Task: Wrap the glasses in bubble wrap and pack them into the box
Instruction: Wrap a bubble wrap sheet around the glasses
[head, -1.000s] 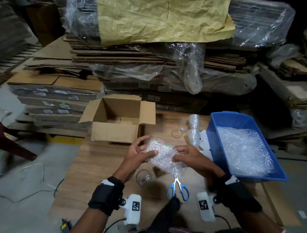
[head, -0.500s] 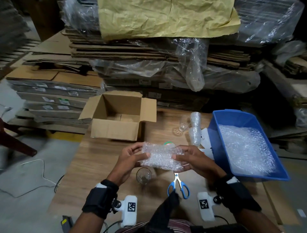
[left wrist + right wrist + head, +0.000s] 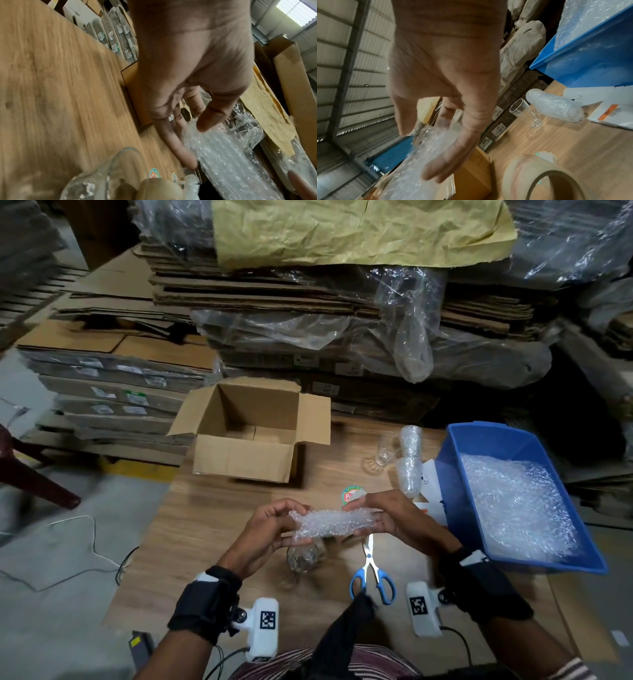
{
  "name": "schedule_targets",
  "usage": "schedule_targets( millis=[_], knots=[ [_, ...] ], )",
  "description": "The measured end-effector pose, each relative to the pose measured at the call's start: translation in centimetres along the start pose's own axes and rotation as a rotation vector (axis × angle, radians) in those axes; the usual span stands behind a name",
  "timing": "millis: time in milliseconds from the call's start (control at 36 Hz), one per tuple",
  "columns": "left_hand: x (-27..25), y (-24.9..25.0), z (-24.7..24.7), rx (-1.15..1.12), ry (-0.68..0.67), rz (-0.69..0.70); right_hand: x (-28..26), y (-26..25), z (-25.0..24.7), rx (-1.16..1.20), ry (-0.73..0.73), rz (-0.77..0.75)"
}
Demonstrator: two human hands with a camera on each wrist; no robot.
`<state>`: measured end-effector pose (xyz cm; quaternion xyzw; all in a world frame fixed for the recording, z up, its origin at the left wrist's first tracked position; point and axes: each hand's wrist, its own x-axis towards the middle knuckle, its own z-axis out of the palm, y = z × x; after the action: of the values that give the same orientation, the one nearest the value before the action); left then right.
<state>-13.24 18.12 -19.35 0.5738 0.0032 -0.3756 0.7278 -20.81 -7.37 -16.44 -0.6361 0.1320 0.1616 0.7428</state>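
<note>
Above the tabletop (image 3: 212, 518), the left hand (image 3: 263, 529) and the right hand (image 3: 394, 515) each pinch one end of a bubble wrap sheet (image 3: 330, 523) between thumb and fingers, holding it stretched flat just over a bare glass (image 3: 303, 556) that stands on the wood. The open cardboard box (image 3: 250, 433) sits beyond that glass, with only its bare bottom showing inside. Right of the box stand another bare glass (image 3: 385, 448) and two wrapped glasses (image 3: 409, 460), next to a blue bin (image 3: 455, 484) of bubble wrap, while scissors (image 3: 371, 571) lie just right of the near glass.
</note>
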Motion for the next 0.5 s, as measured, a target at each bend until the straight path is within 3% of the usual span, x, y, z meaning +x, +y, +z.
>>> schedule_targets(
  millis=[111, 222, 389, 500],
  knots=[
    [-0.2, -0.8, -1.0, 0.167, 0.039, 0.037, 0.6, 0.4, 0.2, -0.297, 0.092, -0.078],
    [-0.4, -1.6, -1.9, 0.276, 0.052, 0.031, 0.9, 0.4, 1.1, -0.397, 0.097, -0.085],
    [0.0, -3.9, -3.3, 0.584, -0.085, 0.033, 1.9, 0.8, 2.7, -0.75, 0.105, -0.108],
    [0.2, -5.4, -3.6, 0.558, -0.128, 0.005, 2.6, 1.5, 4.1, -0.847, 0.097, -0.13]
  ],
)
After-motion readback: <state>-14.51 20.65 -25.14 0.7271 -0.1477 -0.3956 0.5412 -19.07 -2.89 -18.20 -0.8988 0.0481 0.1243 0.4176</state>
